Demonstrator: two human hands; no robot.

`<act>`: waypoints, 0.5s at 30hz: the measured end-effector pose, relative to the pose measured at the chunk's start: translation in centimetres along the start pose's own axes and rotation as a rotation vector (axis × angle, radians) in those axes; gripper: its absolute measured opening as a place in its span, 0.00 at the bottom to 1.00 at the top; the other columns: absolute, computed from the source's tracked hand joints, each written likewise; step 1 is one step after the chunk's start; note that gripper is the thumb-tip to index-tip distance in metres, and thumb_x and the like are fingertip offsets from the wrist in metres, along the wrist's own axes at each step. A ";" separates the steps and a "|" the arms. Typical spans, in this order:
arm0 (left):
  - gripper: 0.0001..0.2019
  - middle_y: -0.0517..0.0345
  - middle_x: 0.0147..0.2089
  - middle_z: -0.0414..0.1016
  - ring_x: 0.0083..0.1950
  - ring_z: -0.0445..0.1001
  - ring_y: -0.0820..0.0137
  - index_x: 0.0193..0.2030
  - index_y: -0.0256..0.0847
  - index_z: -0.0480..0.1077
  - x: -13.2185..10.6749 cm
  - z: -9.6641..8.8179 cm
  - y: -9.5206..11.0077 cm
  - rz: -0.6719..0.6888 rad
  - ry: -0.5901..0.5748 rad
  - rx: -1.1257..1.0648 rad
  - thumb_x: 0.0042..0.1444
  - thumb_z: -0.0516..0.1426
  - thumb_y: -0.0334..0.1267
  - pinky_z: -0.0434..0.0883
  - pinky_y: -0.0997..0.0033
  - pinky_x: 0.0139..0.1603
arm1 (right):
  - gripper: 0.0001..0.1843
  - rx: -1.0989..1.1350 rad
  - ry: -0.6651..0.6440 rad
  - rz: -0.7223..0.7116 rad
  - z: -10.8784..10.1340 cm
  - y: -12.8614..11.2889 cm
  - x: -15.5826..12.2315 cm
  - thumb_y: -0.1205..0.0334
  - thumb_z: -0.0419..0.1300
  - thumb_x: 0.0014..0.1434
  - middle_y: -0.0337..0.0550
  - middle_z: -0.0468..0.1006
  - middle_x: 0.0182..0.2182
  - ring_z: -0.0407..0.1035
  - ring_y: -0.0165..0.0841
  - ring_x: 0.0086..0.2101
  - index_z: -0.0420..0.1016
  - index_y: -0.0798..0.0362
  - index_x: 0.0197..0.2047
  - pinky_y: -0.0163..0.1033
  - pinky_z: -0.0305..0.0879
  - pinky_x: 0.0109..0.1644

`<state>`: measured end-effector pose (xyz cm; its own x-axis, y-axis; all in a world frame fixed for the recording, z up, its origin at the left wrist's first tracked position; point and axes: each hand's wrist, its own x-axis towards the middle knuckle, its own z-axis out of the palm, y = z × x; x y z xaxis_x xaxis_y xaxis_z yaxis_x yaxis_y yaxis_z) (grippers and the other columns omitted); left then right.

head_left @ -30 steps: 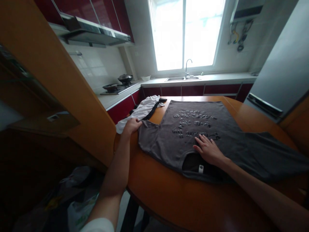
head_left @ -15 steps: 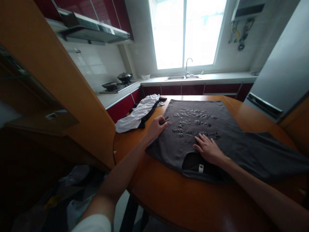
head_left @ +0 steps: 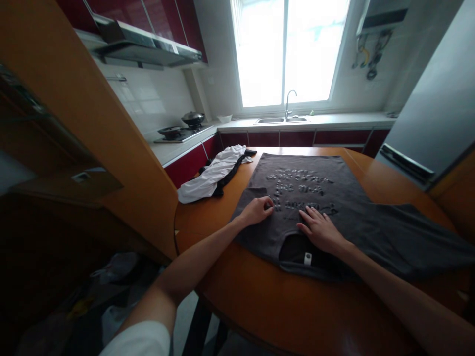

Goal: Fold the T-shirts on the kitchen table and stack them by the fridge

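Note:
A dark grey T-shirt (head_left: 326,173) with raised lettering on its chest lies spread on the wooden table (head_left: 237,282), its neck opening towards me. My left hand (head_left: 258,210) is closed over the shirt's left part, fingers pinched on the sleeve's cloth, which is turned inward over the body. The fingertips are partly hidden, close to the lettering's left end. Flat on the chest just above the collar rests my right hand (head_left: 321,229), fingers spread. A small white label (head_left: 308,258) shows inside the neck.
A white and black garment (head_left: 217,175) lies at the table's left far side. Beyond are a stove with pans (head_left: 181,131), a sink (head_left: 272,120) beneath a window, and a fridge (head_left: 426,99) on the right. An orange wooden panel (head_left: 122,163) stands close on the left.
My left hand has moved right and towards me, bringing the left sleeve inward over the shirt. The right hand stays in place on the chest.

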<state>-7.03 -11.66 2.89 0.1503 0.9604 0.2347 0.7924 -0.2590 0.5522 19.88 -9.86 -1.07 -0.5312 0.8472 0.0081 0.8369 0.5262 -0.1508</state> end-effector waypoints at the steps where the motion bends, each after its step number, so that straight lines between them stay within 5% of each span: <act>1: 0.06 0.60 0.32 0.77 0.32 0.72 0.70 0.40 0.41 0.77 0.1 -0.5 0.0 -0.002 0.062 -0.015 0.58 0.60 0.37 0.66 0.74 0.34 | 0.34 0.000 0.000 0.001 0.0 0.0 0.0 0.44 0.43 0.71 0.52 0.52 0.73 0.44 0.46 0.72 0.57 0.52 0.74 0.60 0.45 0.71; 5: 0.07 0.62 0.30 0.73 0.31 0.70 0.71 0.40 0.41 0.75 0.5 -3.0 0.4 -0.039 0.374 -0.125 0.58 0.58 0.39 0.66 0.73 0.34 | 0.34 0.001 0.004 -0.004 0.1 0.0 0.0 0.44 0.43 0.71 0.53 0.52 0.73 0.44 0.46 0.72 0.57 0.52 0.74 0.60 0.45 0.71; 8: 0.09 0.62 0.32 0.71 0.31 0.69 0.72 0.42 0.41 0.73 0.4 -4.1 0.8 -0.034 0.502 -0.212 0.60 0.57 0.42 0.65 0.75 0.32 | 0.34 -0.004 0.008 -0.005 0.1 0.0 0.0 0.44 0.43 0.71 0.53 0.52 0.73 0.44 0.46 0.72 0.57 0.52 0.74 0.60 0.45 0.71; 12: 0.10 0.63 0.33 0.71 0.32 0.69 0.73 0.46 0.43 0.73 -0.2 -3.1 1.3 0.021 0.418 -0.222 0.61 0.57 0.43 0.65 0.77 0.30 | 0.35 -0.002 0.002 -0.003 0.2 0.0 0.1 0.44 0.42 0.71 0.53 0.51 0.73 0.43 0.47 0.72 0.56 0.52 0.74 0.61 0.45 0.71; 15: 0.12 0.63 0.32 0.73 0.30 0.70 0.73 0.49 0.44 0.74 -0.5 -1.2 1.3 0.124 0.150 -0.171 0.61 0.58 0.42 0.65 0.76 0.31 | 0.35 -0.004 0.001 -0.002 0.2 0.1 0.1 0.44 0.42 0.71 0.53 0.51 0.73 0.43 0.47 0.72 0.56 0.52 0.74 0.61 0.45 0.71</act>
<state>-6.86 -12.61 4.45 0.1410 0.8976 0.4177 0.6598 -0.3998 0.6363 19.89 -9.77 -1.24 -0.5331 0.8460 0.0093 0.8361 0.5285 -0.1472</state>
